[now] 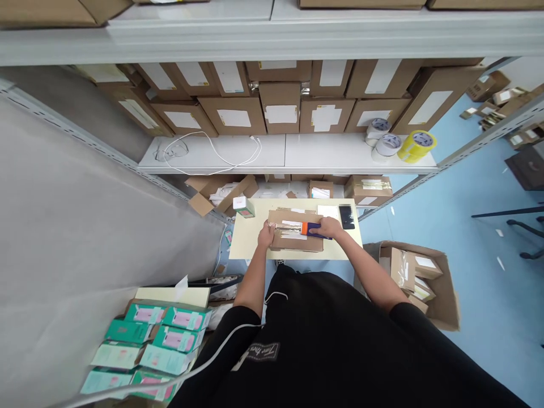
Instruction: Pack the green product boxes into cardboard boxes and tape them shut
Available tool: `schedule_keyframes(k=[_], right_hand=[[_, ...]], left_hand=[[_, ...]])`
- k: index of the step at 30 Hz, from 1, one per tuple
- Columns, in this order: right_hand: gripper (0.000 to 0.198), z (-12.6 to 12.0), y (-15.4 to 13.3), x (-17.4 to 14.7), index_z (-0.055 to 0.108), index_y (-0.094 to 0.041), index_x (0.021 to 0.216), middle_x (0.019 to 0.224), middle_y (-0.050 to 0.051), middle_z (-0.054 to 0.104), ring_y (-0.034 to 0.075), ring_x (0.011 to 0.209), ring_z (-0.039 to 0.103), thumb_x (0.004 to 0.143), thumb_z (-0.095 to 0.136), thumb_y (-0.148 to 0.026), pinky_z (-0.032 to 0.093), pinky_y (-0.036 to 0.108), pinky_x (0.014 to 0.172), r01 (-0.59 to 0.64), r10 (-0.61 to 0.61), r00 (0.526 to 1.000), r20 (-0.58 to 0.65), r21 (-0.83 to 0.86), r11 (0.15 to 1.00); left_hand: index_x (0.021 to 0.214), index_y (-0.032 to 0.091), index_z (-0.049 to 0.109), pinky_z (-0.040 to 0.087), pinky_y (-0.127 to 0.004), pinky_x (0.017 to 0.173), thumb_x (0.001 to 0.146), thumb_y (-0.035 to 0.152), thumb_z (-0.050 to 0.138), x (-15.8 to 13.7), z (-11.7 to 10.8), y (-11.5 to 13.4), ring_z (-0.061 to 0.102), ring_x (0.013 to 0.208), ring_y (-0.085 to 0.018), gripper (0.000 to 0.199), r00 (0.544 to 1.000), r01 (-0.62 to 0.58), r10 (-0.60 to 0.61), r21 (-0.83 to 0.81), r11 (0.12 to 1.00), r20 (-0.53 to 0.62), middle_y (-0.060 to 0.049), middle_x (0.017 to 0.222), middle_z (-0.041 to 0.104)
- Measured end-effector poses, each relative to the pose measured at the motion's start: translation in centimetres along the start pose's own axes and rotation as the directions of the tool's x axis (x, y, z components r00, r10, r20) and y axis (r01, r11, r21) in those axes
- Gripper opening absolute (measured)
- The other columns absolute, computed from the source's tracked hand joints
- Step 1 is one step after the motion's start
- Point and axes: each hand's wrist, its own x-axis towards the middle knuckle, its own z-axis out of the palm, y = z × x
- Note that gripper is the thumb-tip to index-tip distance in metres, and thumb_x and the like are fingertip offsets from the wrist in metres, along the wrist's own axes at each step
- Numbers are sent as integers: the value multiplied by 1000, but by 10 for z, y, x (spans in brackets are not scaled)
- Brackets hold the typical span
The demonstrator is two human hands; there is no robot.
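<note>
A brown cardboard box (297, 243) lies flat on a small cream table, with a band of shiny tape running along its top beside white labels. My left hand (266, 234) grips the left end of this box, its fingers closed on the edge. In my right hand (329, 228) is a blue and orange tape dispenser (311, 229), held against the top of the box near its right end. A green and white small box (243, 207) stands at the table's back left corner. At the right lie a white paper (327, 212) and a dark phone (347, 216).
Behind the table (246, 246), a shelf (323, 150) bears cardboard boxes, tape rolls (387, 145), yellow tape (417, 146) and a white cable (221, 161). A large carton (448, 283) with parcels stands right. Green product boxes (181, 339) are stacked lower left.
</note>
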Motion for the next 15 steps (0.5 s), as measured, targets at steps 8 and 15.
schedule_keyframes(k=[8,15], right_hand=[[59,-5,104,-36,79,-13,101,112,20,77,33,104,74,82,72,-70,53,33,81,-175,177,983,53,-33,984],[62,16,136,-25,78,-13,110,113,21,77,34,105,74,78,78,-65,54,34,82,-282,281,959,40,10,959]], left_hand=[[158,21,41,50,-42,98,106,53,41,5,1,1,69,118,-34,61,999,-34,14,452,891,46,-17,129,73],[155,21,43,50,-40,97,106,52,39,3,1,6,69,119,-32,58,998,-49,30,482,875,47,-16,129,73]])
